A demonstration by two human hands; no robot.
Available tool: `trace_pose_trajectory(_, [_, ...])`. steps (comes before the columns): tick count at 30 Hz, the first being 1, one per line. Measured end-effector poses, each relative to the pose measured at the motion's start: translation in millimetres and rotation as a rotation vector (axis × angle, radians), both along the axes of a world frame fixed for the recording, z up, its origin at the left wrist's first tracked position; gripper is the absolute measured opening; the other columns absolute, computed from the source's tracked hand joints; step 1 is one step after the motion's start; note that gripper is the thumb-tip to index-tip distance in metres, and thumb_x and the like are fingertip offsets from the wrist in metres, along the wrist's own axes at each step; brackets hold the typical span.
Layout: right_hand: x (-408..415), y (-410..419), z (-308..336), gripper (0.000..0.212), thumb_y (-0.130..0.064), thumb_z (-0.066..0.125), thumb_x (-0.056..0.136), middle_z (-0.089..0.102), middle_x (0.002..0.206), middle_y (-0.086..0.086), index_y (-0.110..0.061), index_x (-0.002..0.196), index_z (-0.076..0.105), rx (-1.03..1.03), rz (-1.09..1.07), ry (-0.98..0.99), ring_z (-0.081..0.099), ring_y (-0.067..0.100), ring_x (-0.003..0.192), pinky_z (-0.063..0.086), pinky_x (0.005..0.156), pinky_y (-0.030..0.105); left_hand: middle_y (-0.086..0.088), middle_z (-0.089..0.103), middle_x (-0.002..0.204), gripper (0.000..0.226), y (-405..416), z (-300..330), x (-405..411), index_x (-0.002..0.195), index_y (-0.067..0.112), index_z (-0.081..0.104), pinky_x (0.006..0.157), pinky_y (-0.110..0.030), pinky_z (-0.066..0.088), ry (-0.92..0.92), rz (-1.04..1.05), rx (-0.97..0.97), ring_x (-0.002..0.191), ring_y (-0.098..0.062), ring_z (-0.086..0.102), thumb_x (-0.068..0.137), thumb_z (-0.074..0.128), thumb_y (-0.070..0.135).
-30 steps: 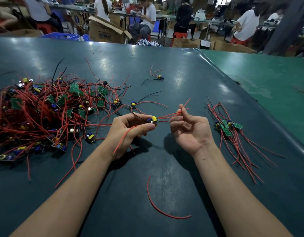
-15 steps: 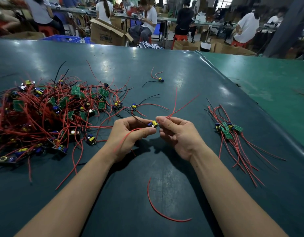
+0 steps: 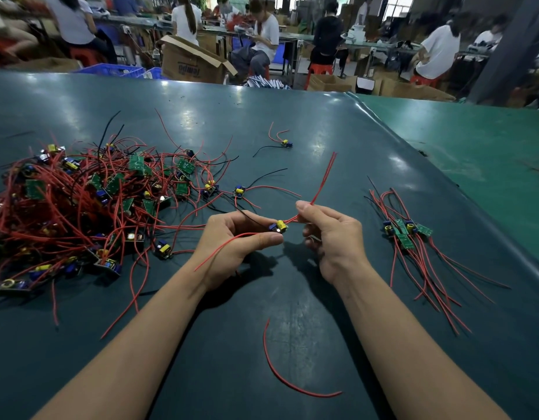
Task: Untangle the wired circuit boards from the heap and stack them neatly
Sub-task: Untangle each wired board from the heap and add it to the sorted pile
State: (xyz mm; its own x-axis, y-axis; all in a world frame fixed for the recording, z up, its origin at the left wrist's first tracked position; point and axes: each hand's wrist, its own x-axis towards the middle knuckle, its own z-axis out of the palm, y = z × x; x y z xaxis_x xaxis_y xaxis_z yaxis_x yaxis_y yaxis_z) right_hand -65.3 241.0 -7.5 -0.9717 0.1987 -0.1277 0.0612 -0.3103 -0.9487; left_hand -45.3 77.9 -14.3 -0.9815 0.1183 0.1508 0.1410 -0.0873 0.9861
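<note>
My right hand (image 3: pixel 332 237) has slid along the red leads (image 3: pixel 322 180), pinching them; my left hand (image 3: pixel 235 241) grips the board (image 3: pixel 279 227). The stack (image 3: pixel 404 233) lies rightward, toward the worktop's right edge.

Dark teal tabletop (image 3: pixel 292 110), glossy, ceiling-light glare near far edge. Lighter green tabletop (image 3: pixel 474 140) adjoining at right edge. Beyond far edge: open cardboard box (image 3: pixel 192 63), blue crates (image 3: pixel 110 69), red stools (image 3: pixel 319 69), seated workers (image 3: pixel 266 34) along long benches. Grey pillar (image 3: pixel 510 47) at far right corner.
</note>
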Motion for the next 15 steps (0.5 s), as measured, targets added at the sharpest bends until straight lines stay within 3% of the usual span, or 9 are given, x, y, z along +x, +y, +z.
trace_pose_trajectory(5, [-1.9,3.3,2.8,0.006,-0.013,0.075,0.082,0.062,0.058,0.000,-0.010,0.077,0.072,-0.177,0.062,-0.008,0.044,0.005,0.043,0.033,0.036,0.014,-0.003,0.076,0.081,0.021,-2.4,1.5,1.6,0.085,0.006,0.074,0.064,-0.013,0.050,-0.016,-0.026,0.032,0.074,-0.008,0.070,0.066,0.080,0.000])
trace_pose_trajectory(10, [-3.7,1.9,-1.7,0.005,-0.006,0.073,0.085,0.062,0.054,0.001,-0.005,0.079,0.073,0.092,-0.071,0.100,0.044,0.007,0.041,0.038,0.040,0.019,-0.005,0.076,0.083,0.027,-2.6,1.2,1.6,0.085,0.007,0.075,0.067,-0.013,0.050,-0.006,-0.033,0.021,0.077,-0.009,0.071,0.059,0.082,0.011])
trace_pose_trajectory(15, [-2.4,1.6,-0.1,0.005,-0.009,0.072,0.085,0.063,0.055,0.001,-0.009,0.081,0.072,0.003,-0.071,0.036,0.044,0.006,0.039,0.038,0.039,0.017,-0.005,0.077,0.085,0.024,-2.0,0.7,1.4,0.083,0.010,0.076,0.067,-0.013,0.050,0.003,-0.049,0.017,0.078,-0.008,0.071,0.060,0.082,0.013])
